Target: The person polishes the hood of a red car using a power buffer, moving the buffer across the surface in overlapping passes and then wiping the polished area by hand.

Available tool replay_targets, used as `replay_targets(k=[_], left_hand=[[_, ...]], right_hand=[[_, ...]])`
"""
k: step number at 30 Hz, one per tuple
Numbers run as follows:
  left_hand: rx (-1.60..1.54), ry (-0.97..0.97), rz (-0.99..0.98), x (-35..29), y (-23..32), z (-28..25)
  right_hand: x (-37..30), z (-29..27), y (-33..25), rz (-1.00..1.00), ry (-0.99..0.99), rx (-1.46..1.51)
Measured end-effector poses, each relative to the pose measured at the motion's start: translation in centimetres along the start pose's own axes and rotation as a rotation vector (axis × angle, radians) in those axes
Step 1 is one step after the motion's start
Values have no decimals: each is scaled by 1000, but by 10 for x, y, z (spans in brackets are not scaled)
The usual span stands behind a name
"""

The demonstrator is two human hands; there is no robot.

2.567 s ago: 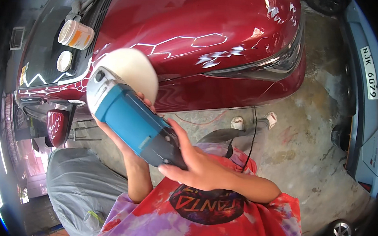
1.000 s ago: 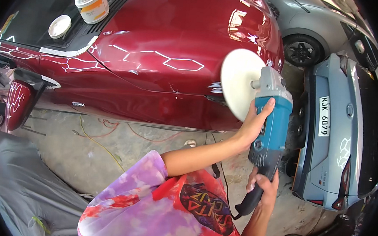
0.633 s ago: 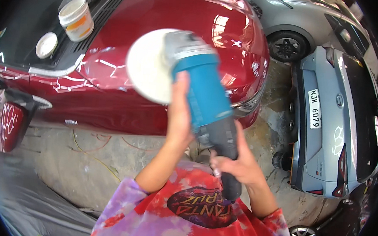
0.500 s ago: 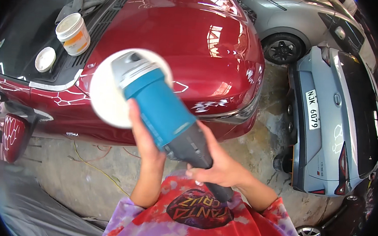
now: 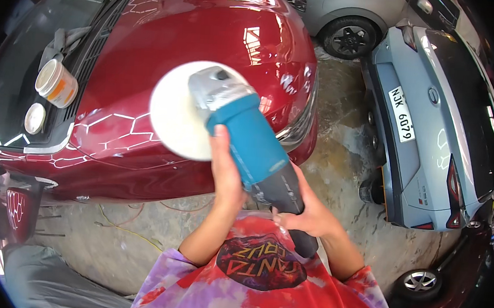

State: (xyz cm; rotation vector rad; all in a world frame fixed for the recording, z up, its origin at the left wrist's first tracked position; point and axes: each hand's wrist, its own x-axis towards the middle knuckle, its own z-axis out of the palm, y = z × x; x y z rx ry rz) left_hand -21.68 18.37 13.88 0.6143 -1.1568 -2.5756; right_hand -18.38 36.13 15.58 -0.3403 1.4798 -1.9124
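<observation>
Both my hands carry a car polisher (image 5: pixel 251 132) with a blue body, a silver head and a dark grey handle. Its round white pad (image 5: pixel 173 113) lies over the side of the glossy red car bonnet (image 5: pixel 192 33); whether it presses on the paint, I cannot tell. My left hand (image 5: pixel 227 172) is closed against the side of the blue body, thumb upward. Around the dark rear handle my right hand (image 5: pixel 314 213) is wrapped. The underside of the pad is hidden.
An open white tub (image 5: pixel 63 89), its white lid (image 5: pixel 35 118) and a grey cloth (image 5: pixel 66 39) rest by the windscreen base. Right stands a light-blue car (image 5: pixel 411 182), beyond it a grey car (image 5: pixel 349 4). A yellow cord (image 5: pixel 130 230) crosses the concrete floor.
The polisher has moved along the red bonnet, away from the windscreen and toward the headlight. My view has shifted, so the cars sit further left. Both hands keep their hold.
</observation>
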Motion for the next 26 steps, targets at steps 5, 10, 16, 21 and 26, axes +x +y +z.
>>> replay_targets(k=[5, 10, 16, 21, 26], left_hand=[[158, -120, -57, 7, -78, 74], [282, -186, -145, 37, -145, 128], [437, 84, 51, 22, -173, 98], [256, 101, 43, -24, -171, 69], [540, 285, 163, 1, -222, 62]], right_hand=[[-36, -83, 16, 53, 169, 221], [-38, -167, 43, 85, 280, 380], [-45, -192, 54, 72, 80, 357], [-37, -207, 36, 54, -219, 131], [-35, -254, 46, 61, -224, 221]])
